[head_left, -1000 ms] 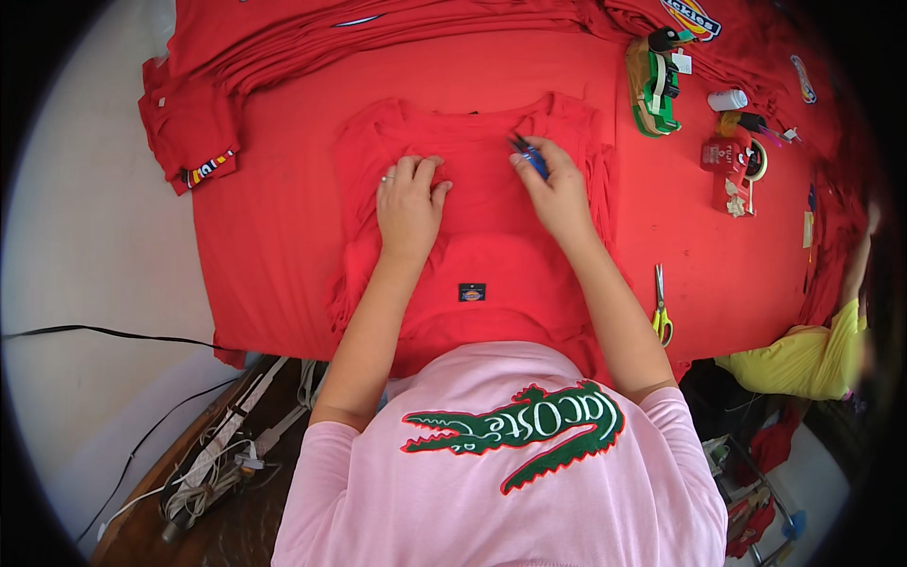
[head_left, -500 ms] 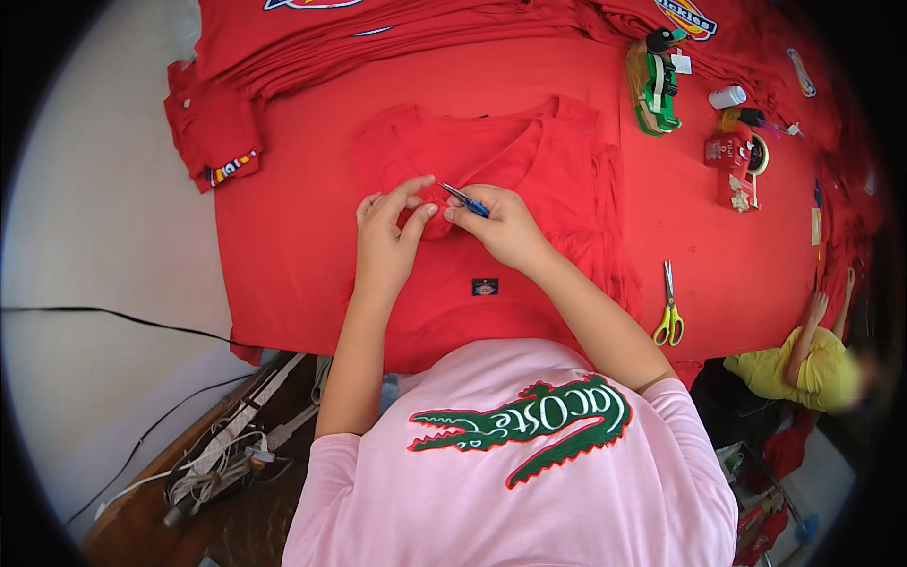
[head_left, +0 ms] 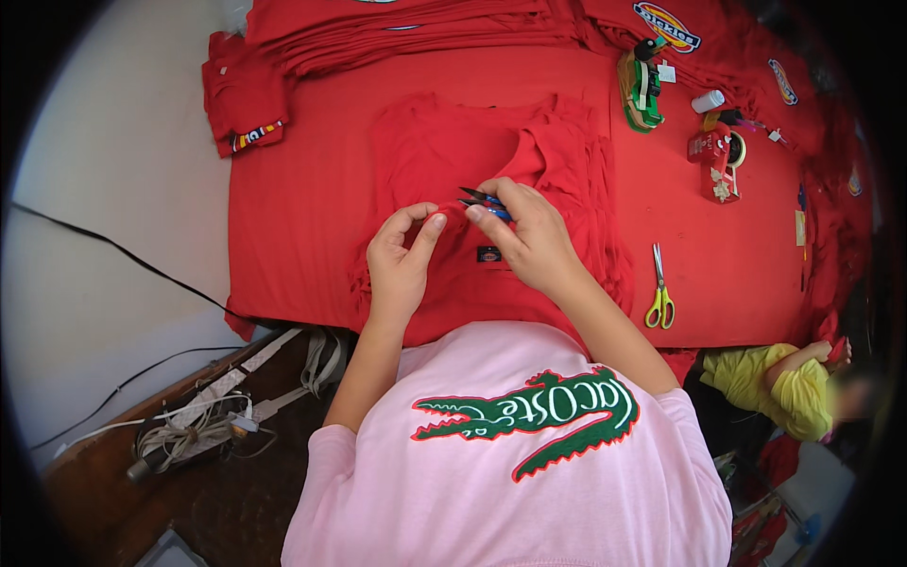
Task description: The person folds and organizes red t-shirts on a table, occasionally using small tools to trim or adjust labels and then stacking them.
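A red T-shirt (head_left: 435, 151) lies spread on a stack of red shirts, a small dark label (head_left: 489, 254) showing on it. My left hand (head_left: 399, 260) is closed in a pinch on the shirt's fabric, thumb and forefinger together at a raised edge. Just right of it, my right hand (head_left: 534, 236) holds blue thread snips (head_left: 493, 210), their dark blades apart and pointing left over the fabric. The right thumb rests close to the raised cloth; whether it also grips it I cannot tell.
Yellow-handled scissors (head_left: 660, 293) lie right on the red-covered table (head_left: 302, 198). A green tape dispenser (head_left: 641, 93), a white spool (head_left: 707, 101) and a red box (head_left: 718, 156) stand farther back. Folded red shirts (head_left: 425, 28) line the far edge. A person in yellow (head_left: 770, 383) is at right.
My hands have moved slightly right and nearer to me, lifting the fabric edge. The snips' blades have spread apart, and the shirt's right neckline has folded up. The whole view has shifted a little.
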A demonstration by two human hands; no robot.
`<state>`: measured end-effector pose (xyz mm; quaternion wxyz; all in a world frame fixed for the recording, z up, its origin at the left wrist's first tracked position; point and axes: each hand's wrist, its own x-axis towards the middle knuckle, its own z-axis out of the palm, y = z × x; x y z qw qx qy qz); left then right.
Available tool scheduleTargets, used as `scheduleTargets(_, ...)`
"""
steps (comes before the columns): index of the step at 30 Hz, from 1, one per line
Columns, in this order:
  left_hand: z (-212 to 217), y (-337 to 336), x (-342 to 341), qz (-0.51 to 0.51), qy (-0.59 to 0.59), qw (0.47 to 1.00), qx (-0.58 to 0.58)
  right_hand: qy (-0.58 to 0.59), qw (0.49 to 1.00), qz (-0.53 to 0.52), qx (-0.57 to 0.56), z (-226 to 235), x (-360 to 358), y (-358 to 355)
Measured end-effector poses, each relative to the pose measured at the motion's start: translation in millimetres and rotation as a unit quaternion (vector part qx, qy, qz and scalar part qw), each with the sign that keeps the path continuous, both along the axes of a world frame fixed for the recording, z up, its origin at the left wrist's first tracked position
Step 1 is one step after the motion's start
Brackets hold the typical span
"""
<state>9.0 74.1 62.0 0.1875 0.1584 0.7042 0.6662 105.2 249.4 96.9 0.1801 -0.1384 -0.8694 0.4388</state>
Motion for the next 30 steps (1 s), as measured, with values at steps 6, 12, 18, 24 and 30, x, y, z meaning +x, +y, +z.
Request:
scheduleTargets(6,16,0,8,-0.019,0.206,0.975,-0.079,-0.015,0.999,-0.012,0.034,15,19,-14)
scheduleTargets(12,27,-1,14,-0.044,0.281,0.954,-0.092,-0.026,0.999,-0.007,0.027,15,20,-16)
scheduleTargets(18,24,-3,10,-0.049,0.289,0.951,-0.099,-0.029,1.0,-0.005,0.009,14,21,-15)
scheduleTargets(24,24,0,6,-0.061,0.279,0.952,-0.112,-0.044,0.999,-0.008,-0.008,8,20,-11)
scheduleTargets(30,20,-1,2,-0.075,0.257,0.954,-0.132,-0.047,0.999,-0.002,-0.014,5,16,-8)
